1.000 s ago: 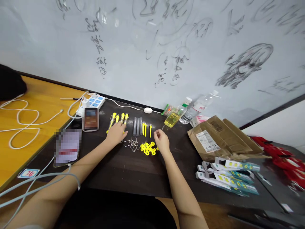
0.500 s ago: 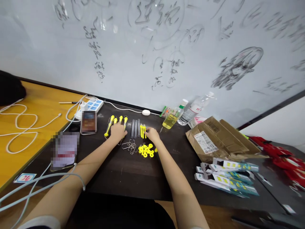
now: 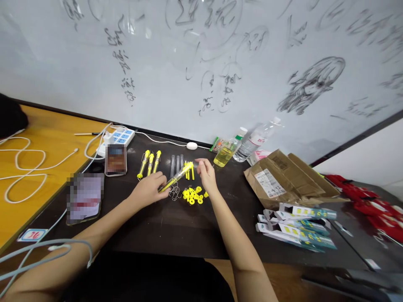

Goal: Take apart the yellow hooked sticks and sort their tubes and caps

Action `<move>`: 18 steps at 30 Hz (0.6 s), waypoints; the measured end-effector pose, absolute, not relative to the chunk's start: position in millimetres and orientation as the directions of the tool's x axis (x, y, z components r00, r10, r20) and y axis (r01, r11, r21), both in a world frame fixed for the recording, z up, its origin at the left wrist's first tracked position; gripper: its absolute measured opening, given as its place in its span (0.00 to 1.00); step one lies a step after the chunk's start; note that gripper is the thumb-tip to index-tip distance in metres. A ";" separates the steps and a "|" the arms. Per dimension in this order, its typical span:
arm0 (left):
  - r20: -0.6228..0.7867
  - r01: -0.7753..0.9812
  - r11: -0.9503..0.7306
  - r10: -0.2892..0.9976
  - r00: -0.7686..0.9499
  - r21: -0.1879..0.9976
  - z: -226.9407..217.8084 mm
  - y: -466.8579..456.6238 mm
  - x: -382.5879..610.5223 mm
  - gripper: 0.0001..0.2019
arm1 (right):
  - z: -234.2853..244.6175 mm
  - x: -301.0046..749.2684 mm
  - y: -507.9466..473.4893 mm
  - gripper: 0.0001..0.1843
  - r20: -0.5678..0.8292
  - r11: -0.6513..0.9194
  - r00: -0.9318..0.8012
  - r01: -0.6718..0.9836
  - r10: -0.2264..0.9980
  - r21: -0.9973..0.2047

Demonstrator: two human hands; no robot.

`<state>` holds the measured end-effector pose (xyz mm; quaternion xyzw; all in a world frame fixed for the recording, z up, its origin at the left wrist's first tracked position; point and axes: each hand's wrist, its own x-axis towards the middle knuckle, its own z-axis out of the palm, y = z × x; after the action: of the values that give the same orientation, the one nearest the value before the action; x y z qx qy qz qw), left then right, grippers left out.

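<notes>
In the head view, the left hand is seen closed around the lower end of a yellow pen. The pen is held off the desk and slanted up and away, just behind the pile of yellow caps, which is taken here as the landmark. The right hand is raised just behind and to the right of that pile, with its fingertips drawn together at the pen's far tip. Whether that grip is truly closed on the tip, or on some small piece beside it, cannot be told through the blur. Half a second earlier both hands were down on the desk, the left over a row of four pens and the right just behind the pile. Now only three are left in the row of pens, to the left of the pile and behind it, so the fourth has been lifted out and brought between the two hands. What is handled is therefore a single pen carried in the air, no longer lined up with the others. A tangle of wire clips is seen just left of the pile, beneath the raised pen, and clear tubes are lined up behind it. A phone is propped well to the left of the pile, a bottle of yellow liquid is laid behind it to the right, and a cardboard box is set farther right.
</notes>
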<state>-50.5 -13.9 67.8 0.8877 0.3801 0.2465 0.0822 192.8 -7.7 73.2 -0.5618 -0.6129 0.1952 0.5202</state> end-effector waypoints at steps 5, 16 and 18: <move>0.358 0.498 -0.755 0.647 0.673 0.428 65.4 -40.9 -59.1 0.07 | 74.5 174.1 -30.7 0.18 0.307 0.282 0.050 0.280 0.950 -0.918; 0.170 0.149 -0.394 0.666 0.727 0.907 51.6 -27.9 -13.9 0.11 | 35.0 147.7 -53.8 0.21 0.175 0.165 0.088 0.114 0.981 -0.980; 0.128 0.189 -0.372 0.680 0.722 0.909 45.9 -28.3 -12.1 0.13 | 36.0 151.4 -55.4 0.21 0.196 0.180 0.089 0.164 0.977 -0.970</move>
<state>-12.1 -28.3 45.9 0.7891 0.2752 0.2513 0.4883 151.4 -55.4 36.0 -0.5131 -0.5557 0.3831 0.5303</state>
